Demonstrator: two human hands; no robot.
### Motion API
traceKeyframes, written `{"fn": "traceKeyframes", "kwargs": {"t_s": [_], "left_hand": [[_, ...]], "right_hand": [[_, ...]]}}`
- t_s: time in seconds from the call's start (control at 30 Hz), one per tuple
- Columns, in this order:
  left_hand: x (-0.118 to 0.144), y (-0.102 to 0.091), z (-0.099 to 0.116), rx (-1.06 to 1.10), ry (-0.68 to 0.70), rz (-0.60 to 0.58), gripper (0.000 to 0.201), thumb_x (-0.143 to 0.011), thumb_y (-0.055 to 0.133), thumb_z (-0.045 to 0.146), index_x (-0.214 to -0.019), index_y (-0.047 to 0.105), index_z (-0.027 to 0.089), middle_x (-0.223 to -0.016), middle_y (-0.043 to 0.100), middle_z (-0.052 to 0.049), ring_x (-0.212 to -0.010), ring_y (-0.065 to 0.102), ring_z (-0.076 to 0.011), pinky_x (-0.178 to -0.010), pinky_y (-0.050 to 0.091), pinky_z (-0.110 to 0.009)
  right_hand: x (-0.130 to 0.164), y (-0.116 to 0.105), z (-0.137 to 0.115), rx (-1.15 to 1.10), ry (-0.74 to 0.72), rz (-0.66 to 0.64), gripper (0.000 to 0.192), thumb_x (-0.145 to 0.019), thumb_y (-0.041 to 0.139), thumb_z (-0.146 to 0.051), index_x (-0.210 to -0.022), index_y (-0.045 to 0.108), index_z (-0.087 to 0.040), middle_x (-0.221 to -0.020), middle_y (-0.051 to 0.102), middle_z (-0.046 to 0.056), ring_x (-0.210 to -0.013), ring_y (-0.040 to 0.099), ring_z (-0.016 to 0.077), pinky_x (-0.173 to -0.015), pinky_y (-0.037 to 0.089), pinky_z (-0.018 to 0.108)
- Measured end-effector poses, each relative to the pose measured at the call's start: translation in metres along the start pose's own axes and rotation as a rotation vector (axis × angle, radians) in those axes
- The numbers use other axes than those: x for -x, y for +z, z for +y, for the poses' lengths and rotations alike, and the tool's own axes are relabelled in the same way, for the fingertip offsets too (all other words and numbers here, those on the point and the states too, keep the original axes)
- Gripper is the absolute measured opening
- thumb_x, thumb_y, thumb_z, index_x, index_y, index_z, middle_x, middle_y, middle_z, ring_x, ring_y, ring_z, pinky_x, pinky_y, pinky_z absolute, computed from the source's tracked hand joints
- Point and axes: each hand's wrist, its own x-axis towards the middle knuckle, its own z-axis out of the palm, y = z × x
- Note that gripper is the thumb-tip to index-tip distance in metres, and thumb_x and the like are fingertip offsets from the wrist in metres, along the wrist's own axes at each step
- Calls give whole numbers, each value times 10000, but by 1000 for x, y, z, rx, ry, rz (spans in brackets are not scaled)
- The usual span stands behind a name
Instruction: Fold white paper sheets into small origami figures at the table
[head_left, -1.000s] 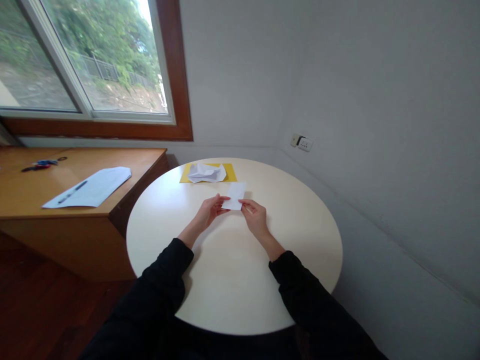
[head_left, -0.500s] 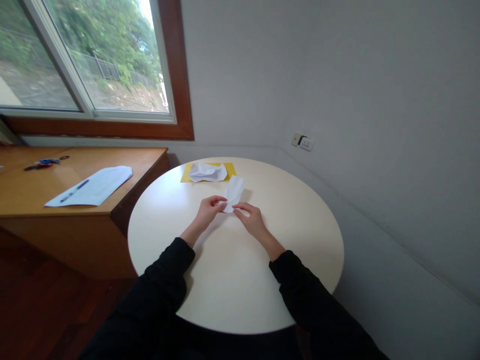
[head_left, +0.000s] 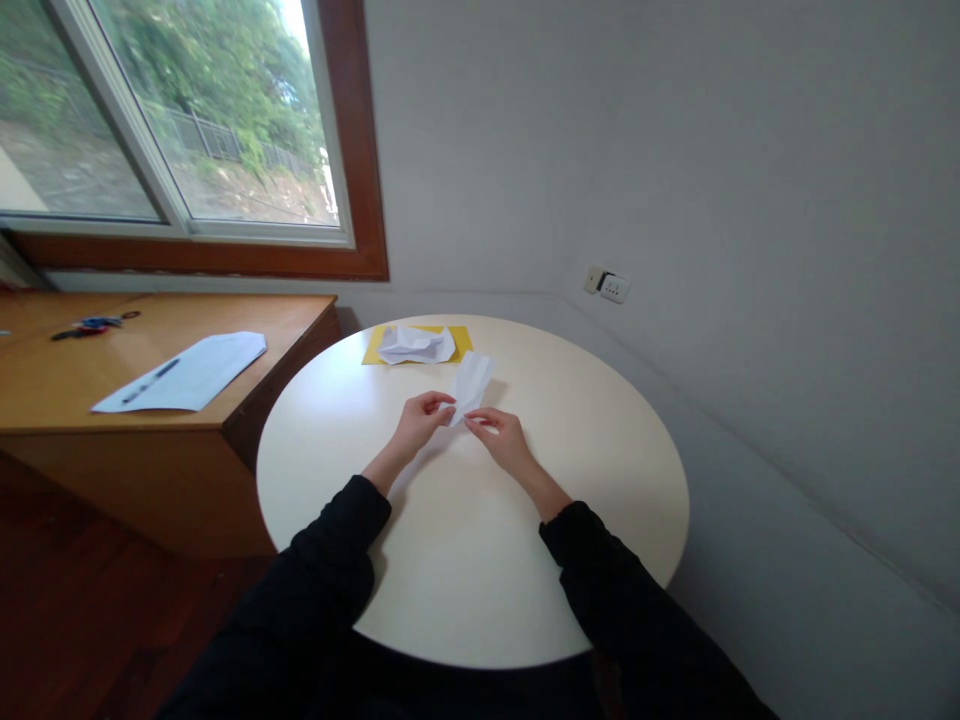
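A small creased piece of white paper [head_left: 474,377] is held up over the round table, its free end pointing away from me. My left hand [head_left: 421,418] pinches its near left edge between thumb and fingers. At the near right corner, the thumb and fingertips of my right hand [head_left: 501,436] are closed on the same paper. Just beyond it, crumpled white paper [head_left: 416,345] lies on a yellow sheet [head_left: 373,350].
The round white table [head_left: 480,560] fills the middle. To the left stands a wooden desk [head_left: 180,430] bearing white sheets [head_left: 202,375], a pen [head_left: 151,381] and scissors [head_left: 94,326]. A wall socket [head_left: 615,289] is at the right.
The near corner of the paper has narrowed as my right fingertips shifted slightly left, and its far end leans a little more to the right. My left hand has barely moved.
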Motion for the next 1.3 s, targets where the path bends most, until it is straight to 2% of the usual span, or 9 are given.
{"fn": "traceKeyframes", "kwargs": {"t_s": [0.33, 0.57, 0.8, 1.0, 1.13, 1.3], "left_hand": [[-1, -1, -3, -46, 34, -1, 263, -592, 680, 287, -784, 618, 116, -564, 548, 26, -553, 511, -90, -561, 406, -228], [0, 1, -3, -69, 16, -25, 275, -588, 671, 281, -808, 623, 123, -566, 524, 33, -562, 515, -96, -580, 433, -241], [1, 1, 0, 24, -57, -58, 185, -593, 580, 207, -749, 637, 124, -619, 584, 1, -603, 532, -107, -618, 451, -253], [0, -3, 2, 190, -113, -110, 255, -571, 439, 153, -713, 648, 116, -637, 623, -24, -638, 565, -125, -650, 449, -258], [2, -3, 5, 95, -85, -151, 248, -562, 478, 126, -735, 657, 126, -659, 649, -20, -659, 583, -133, -689, 449, -266], [4, -3, 4, -76, 22, -197, 213, -585, 552, 132, -761, 671, 136, -701, 672, -25, -669, 586, -132, -679, 447, -254]], "right_hand": [[0, 0, -1, -6, 26, 7, 175, -694, 621, -329, -762, 680, -178, -819, 697, 59, -770, 632, 193, -709, 494, 321], [-1, -1, 3, 9, 11, 41, 156, -686, 625, -322, -723, 666, -177, -753, 685, 46, -719, 622, 178, -667, 481, 301], [-4, 0, 10, -136, 78, 75, 157, -634, 662, -305, -714, 650, -171, -703, 659, 38, -635, 594, 155, -616, 466, 283], [-4, -1, 8, -214, 132, 107, 158, -601, 675, -295, -697, 642, -174, -685, 652, 30, -603, 580, 145, -608, 461, 281], [-5, -3, 3, -239, 163, 140, 170, -591, 676, -289, -709, 643, -171, -709, 662, 35, -633, 591, 150, -645, 466, 292], [-5, -5, -1, -288, 220, 169, 185, -587, 663, -292, -721, 632, -168, -716, 666, 33, -660, 599, 151, -653, 468, 294]]}}
